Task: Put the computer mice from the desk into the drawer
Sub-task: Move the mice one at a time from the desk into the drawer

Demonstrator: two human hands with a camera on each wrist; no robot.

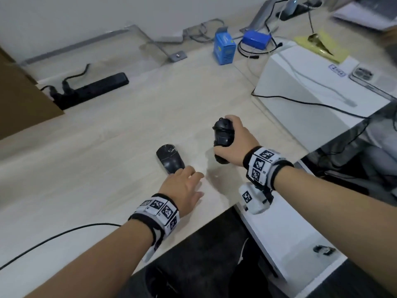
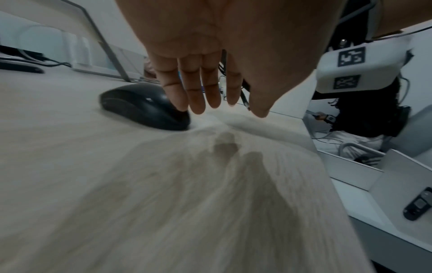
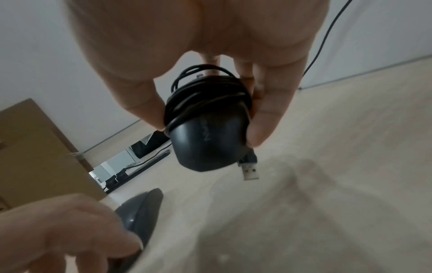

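right hand (image 1: 235, 145) – grips wired mouse (image 1: 222, 134); left hand (image 1: 182, 186) – flat, touching mouse (image 1: 170, 158)

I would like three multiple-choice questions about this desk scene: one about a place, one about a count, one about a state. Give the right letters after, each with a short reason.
1. Where is the mouse wrapped in its own cable?
A. in the right hand
B. inside the drawer
C. on the power strip

2. How many black mice are visible?
A. one
B. two
C. four

3. How is the left hand?
A. closed around a mouse
B. fingers straight, at the mouse on the desk
C. holding a blue box

Answers:
1 A: the right hand grips the wrapped mouse above the desk.
2 B: the second mouse lies on the desk.
3 B: the left hand reaches it with extended fingers.
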